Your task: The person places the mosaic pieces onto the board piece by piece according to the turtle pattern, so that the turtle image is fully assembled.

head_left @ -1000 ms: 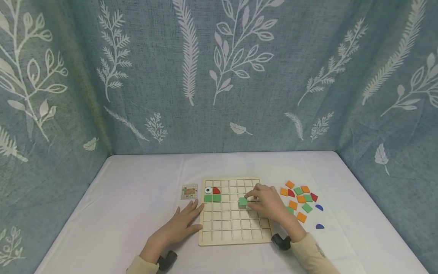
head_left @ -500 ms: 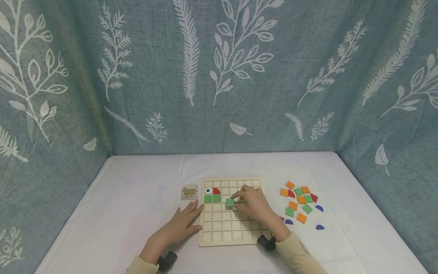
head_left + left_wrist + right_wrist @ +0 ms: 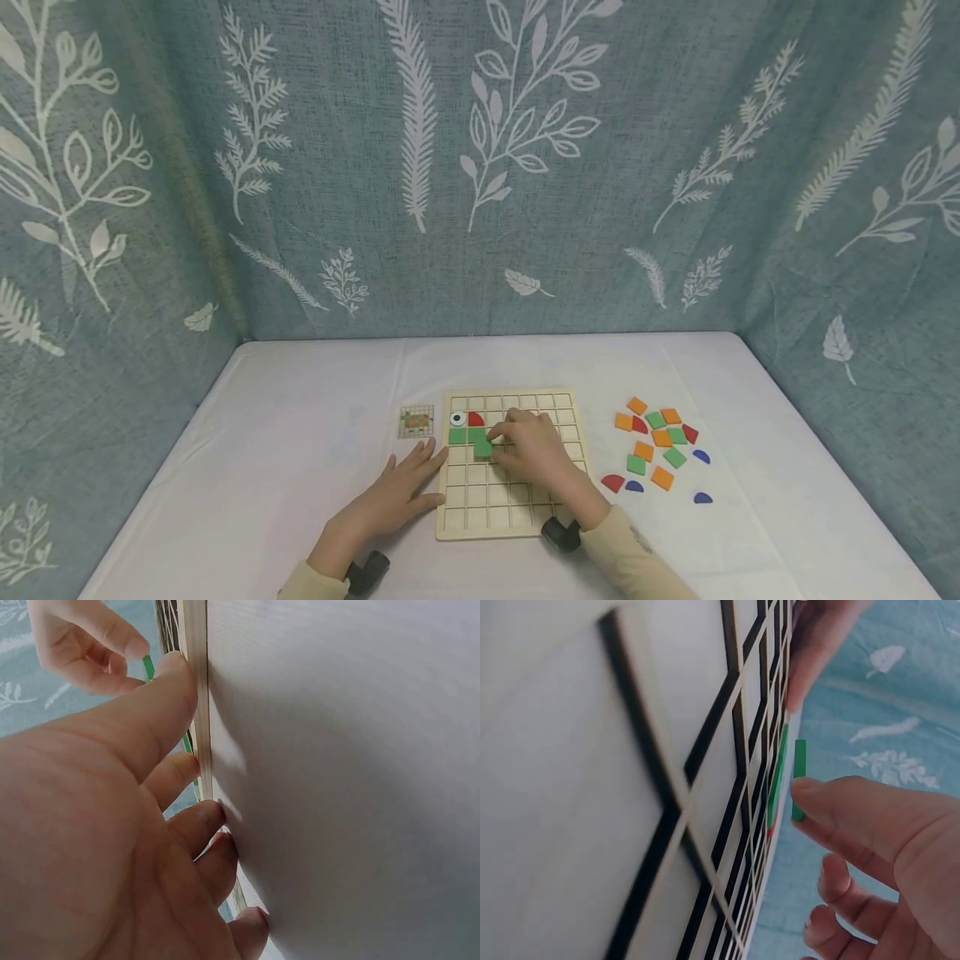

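Note:
My right hand [image 3: 531, 450] pinches a green square tile [image 3: 483, 451] between thumb and fingertips, just above the wooden grid board [image 3: 510, 518]. In the right wrist view that tile [image 3: 800, 761] stands apart from the board's surface. Two green tiles [image 3: 457, 436] lie in the board's second row. Above them sit a white tile with a black eye dot [image 3: 457, 418] and a red quarter-circle [image 3: 476, 418]. My left hand [image 3: 393, 492] lies with extended fingers against the board's left edge; in the left wrist view the fingertips [image 3: 180, 675] touch the wooden rim [image 3: 196, 682].
A small picture card [image 3: 416, 422] lies left of the board. To the right are scattered orange squares [image 3: 662, 477], green squares [image 3: 636, 464], red quarter-circles [image 3: 612, 483] and blue half-circles [image 3: 702, 498] on a white-covered table [image 3: 300, 400]. A patterned curtain [image 3: 480, 275] surrounds the back and sides.
My right hand has carried the green tile leftward across the board, to beside the laid green tiles. Loose pieces once hidden by the right arm now show. The left hand stays put.

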`<state>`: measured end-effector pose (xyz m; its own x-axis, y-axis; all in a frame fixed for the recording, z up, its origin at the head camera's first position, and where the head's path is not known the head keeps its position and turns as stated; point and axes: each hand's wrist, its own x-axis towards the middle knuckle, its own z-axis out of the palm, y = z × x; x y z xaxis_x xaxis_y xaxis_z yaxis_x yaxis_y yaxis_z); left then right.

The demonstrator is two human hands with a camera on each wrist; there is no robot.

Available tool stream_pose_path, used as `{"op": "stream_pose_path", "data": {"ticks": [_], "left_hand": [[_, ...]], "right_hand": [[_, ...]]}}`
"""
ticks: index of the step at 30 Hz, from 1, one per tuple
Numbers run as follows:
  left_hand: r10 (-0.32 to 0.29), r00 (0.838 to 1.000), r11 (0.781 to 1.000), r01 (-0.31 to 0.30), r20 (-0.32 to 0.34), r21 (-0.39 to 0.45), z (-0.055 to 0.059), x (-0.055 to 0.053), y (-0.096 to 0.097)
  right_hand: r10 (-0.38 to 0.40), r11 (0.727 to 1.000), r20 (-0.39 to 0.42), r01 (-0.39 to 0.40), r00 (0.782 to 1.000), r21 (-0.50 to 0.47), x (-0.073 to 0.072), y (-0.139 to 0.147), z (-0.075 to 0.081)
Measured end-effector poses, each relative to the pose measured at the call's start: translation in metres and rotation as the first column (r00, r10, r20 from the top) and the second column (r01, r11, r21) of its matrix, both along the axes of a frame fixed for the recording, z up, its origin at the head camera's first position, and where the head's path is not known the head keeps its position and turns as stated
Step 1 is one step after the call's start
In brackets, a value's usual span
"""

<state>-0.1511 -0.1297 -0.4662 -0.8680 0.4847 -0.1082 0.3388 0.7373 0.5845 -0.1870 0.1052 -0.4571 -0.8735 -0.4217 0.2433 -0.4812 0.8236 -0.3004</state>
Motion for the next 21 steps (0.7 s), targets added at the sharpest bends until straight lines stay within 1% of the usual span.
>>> {"op": "stream_pose_path", "data": {"ticks": [4,13,17,21], "left_hand": [[-0.007,1.0,1.0,0.007,-0.01,-0.003,-0.001,-0.001,-0.001],[-0.009,1.0,1.0,0.009,-0.005,0.002,0.001,0.001,-0.001],[-0.002,1.0,1.0,0.002,-0.008,-0.002,0.001,0.0,0.0],[0.005,1.0,1.0,-0.005,-0.009,-0.006,0.0,-0.001,0.0]], "right_hand": [[0.0,1.0,0.008,0.0,1.0,0.013,0.0,-0.005,0.001],[0.018,0.997,-0.031,-0.016,0.999,0.073,0.0,-0.01,0.0],[0.017,0.996,-0.021,-0.015,1.0,0.093,-0.001,-0.011,0.0],[0.024,0.996,0.004,-0.024,1.0,0.086,-0.002,-0.011,0.001]]}}
